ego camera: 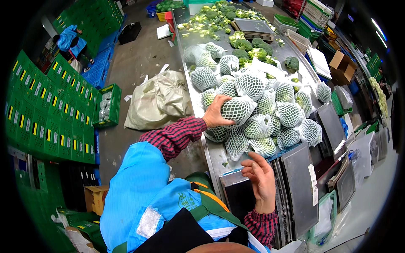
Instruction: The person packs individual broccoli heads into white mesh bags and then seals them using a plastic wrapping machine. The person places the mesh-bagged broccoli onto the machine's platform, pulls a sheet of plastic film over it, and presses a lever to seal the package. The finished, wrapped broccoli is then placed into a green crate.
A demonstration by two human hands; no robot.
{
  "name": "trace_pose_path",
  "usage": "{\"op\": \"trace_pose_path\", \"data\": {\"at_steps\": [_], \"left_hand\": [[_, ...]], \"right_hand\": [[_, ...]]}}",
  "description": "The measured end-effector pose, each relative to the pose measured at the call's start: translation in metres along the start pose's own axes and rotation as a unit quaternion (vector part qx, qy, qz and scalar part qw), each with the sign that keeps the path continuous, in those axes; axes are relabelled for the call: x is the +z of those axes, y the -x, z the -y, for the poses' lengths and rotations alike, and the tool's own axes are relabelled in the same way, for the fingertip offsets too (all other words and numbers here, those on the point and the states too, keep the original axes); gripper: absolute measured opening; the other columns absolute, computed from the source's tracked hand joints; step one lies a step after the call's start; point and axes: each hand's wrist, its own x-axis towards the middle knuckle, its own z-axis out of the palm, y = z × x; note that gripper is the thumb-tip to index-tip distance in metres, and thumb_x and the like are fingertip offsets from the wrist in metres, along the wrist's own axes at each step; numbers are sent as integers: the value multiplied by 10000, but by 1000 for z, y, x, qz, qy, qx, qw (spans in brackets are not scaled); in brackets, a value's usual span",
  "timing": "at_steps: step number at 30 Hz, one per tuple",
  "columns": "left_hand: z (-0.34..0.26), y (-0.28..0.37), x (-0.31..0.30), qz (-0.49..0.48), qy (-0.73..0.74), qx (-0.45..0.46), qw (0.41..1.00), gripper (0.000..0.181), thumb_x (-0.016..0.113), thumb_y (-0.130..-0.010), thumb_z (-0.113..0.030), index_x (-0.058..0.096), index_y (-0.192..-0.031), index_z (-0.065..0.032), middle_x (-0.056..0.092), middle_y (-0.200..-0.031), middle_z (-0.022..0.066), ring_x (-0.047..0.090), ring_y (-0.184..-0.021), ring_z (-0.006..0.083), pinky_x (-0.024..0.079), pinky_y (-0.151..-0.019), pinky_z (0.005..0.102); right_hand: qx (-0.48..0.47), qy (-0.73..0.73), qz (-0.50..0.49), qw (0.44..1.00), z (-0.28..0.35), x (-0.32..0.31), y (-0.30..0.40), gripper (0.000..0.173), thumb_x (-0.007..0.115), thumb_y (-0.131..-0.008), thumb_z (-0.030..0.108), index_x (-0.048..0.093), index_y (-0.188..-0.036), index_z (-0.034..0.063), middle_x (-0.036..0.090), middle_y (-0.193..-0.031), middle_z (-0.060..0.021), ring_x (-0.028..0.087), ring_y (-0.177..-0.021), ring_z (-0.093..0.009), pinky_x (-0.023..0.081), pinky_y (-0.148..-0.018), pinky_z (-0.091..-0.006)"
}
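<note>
My left hand [219, 113] is around the left end of a broccoli head in a white foam net [239, 110], on the left side of a heap of netted broccoli [289, 114]. The heap lies on a metal table [215, 158]. Nearer to me, my right hand [260, 177] is raised with its fingers apart and bent, holding nothing, just below the front of the heap. Bare broccoli heads [242, 45] lie behind the netted ones, with cut pieces farther back.
A flat metal scale [254, 26] stands at the table's far part. Dark metal-topped units [299, 186] stand right of my right hand. A pale woven sack [158, 98] lies on the floor at left, near stacked green crates [47, 110]. A person [71, 41] bends at far left.
</note>
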Motion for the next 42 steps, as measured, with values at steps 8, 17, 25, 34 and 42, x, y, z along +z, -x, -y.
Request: {"op": "trace_pose_path", "data": {"at_steps": [8,17,25,34,42], "left_hand": [[-116,13,16,-14,353,-10,936,934,899,-557,-165,322,-1285,-74,445,-1250,134,452,-1199,177,405,-1010,350],[-259,19,154,420,533,2,734,1206,789,-660,14,-87,-1489,-30,155,-1531,209,247,-1396,265,265,-1127,380],[-273,38,247,528,323,102,779,1145,846,-612,-101,110,-1487,-40,450,-1374,230,428,-1305,307,347,-1075,356],[-241,23,172,400,67,168,898,569,793,-736,-232,554,-1199,-1,659,-1003,183,650,-916,286,512,-784,353],[-234,52,187,413,-14,32,910,327,750,-780,-221,641,-1009,-14,678,-792,54,661,-680,195,503,-629,299]], "right_hand": [[-12,-134,-115,984,-11,-77,8,727,353,-965,568,279,-1429,13,529,-1251,-211,603,-994,-282,543,-778,-391],[-336,-131,-278,890,25,-141,114,454,400,-983,242,392,-1385,32,494,-1344,-81,476,-1236,-202,371,-1041,-337],[-282,43,-387,877,-25,-226,187,486,409,-929,122,399,-1388,-37,494,-1336,-96,463,-1204,-170,345,-1016,-278],[-95,445,-631,629,-54,-185,263,250,655,-857,264,688,-929,27,672,-887,-133,635,-852,-293,480,-775,-369],[-20,429,-688,585,-86,-193,229,287,713,-798,208,614,-1018,52,637,-744,-62,595,-721,-239,438,-689,-363]]}}
